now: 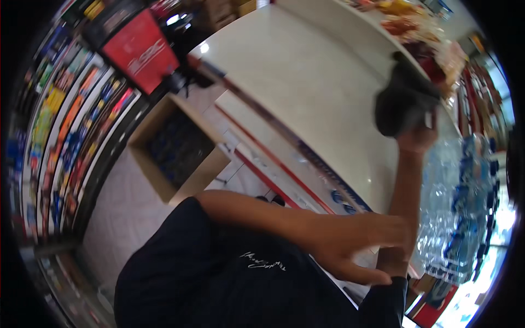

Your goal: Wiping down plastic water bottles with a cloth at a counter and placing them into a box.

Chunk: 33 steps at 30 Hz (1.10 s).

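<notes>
In my right hand [418,139] is a dark grey cloth [404,98], bunched and blurred by motion. It is held over the far right part of a pale, smooth counter top [311,78], near the raised ledge at its edge. My left hand [361,242] reaches across in front of my body. Its thumb stands apart from the fingers and nothing is in it. Its fingertips overlap my right forearm in the view; whether they touch it I cannot tell.
An open cardboard box [205,172] holding dark items with blue parts stands on the tiled floor. Stocked shelves [82,119] and a red panel [143,51] are at the left. Shrink-wrapped plastic bottles [455,213] stand right of my arm; bagged goods [414,28] sit beyond the ledge.
</notes>
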{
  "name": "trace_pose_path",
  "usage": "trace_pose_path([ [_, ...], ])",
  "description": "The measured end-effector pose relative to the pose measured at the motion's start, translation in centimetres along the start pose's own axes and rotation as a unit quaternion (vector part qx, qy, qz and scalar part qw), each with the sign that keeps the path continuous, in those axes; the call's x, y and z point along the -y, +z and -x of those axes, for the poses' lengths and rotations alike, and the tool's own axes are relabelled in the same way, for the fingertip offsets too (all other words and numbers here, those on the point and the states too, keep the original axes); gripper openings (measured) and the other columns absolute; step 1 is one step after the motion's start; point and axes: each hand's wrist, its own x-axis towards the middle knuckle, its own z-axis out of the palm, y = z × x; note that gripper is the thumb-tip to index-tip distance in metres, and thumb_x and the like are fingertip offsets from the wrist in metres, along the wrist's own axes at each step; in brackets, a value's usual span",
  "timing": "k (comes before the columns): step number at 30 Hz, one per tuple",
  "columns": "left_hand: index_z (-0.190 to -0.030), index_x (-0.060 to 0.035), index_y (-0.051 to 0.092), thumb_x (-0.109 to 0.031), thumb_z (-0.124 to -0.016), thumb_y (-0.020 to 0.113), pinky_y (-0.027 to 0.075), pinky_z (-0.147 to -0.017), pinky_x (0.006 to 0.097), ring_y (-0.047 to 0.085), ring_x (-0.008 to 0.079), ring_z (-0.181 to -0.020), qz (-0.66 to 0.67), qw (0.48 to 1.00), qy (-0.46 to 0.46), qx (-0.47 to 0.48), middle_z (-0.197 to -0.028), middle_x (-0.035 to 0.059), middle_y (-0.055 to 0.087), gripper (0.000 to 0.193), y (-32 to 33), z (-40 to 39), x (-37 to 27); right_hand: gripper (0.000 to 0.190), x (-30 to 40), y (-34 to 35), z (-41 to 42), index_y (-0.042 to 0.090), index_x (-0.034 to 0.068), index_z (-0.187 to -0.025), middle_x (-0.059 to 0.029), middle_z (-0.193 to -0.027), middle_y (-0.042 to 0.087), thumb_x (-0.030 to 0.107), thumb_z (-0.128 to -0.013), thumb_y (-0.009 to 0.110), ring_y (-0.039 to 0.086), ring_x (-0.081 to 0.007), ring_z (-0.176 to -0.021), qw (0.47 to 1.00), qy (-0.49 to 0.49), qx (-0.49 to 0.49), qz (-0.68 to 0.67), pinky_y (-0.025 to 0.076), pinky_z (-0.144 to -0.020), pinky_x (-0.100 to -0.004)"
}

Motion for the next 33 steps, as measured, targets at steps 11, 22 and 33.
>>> trace_pose_path([
  [11, -0.097, 0.0020, 0.054, -0.019, -0.084, 0.060, 0.049, -0.061, 0.0312, 0.060, 0.0185, -0.071, -0.247, 0.688, -0.371, -0.573, -0.076, 0.0117, 0.059, 0.025, -10.5, 29.6, 0.1, 0.051, 6.7, -6.8, -2.5, 0.035, 0.005, -0.135, -0.0113, -0.136, 0.041, 0.029, -0.092, 0.048, 0.044, -0.0228, -0.121, 0.957, 0.246, 0.031, -0.153, 0.039, -0.100, -0.0363],
  [22, -0.118, 0.0082, 0.046, -0.022, -0.071, 0.062, 0.043, -0.093, 0.0427, 0.051, 0.0411, -0.110, -0.366, 0.335, -0.764, -0.412, -0.116, 0.0294, 0.053, 0.058, -17.7, 58.9, 2.7, 0.052, 4.5, -2.8, 1.0, 0.035, 0.005, -0.136, -0.0118, -0.137, 0.041, 0.030, -0.092, 0.048, 0.044, -0.0239, -0.122, 0.955, 0.283, 0.046, -0.083, 0.038, -0.101, -0.0374],
  [33, -0.116, 0.0129, 0.044, -0.025, -0.077, 0.058, 0.044, -0.089, 0.0419, 0.054, 0.0400, -0.105, -0.399, 0.439, -0.743, -0.311, -0.110, 0.0302, 0.055, 0.056, -20.7, 59.7, 2.8, 0.052, -10.4, 4.8, -0.6, 0.035, 0.005, -0.136, -0.0122, -0.137, 0.040, 0.031, -0.092, 0.048, 0.043, -0.0250, -0.122, 0.997, 0.022, -0.009, 0.069, 0.038, -0.101, -0.0385],
])
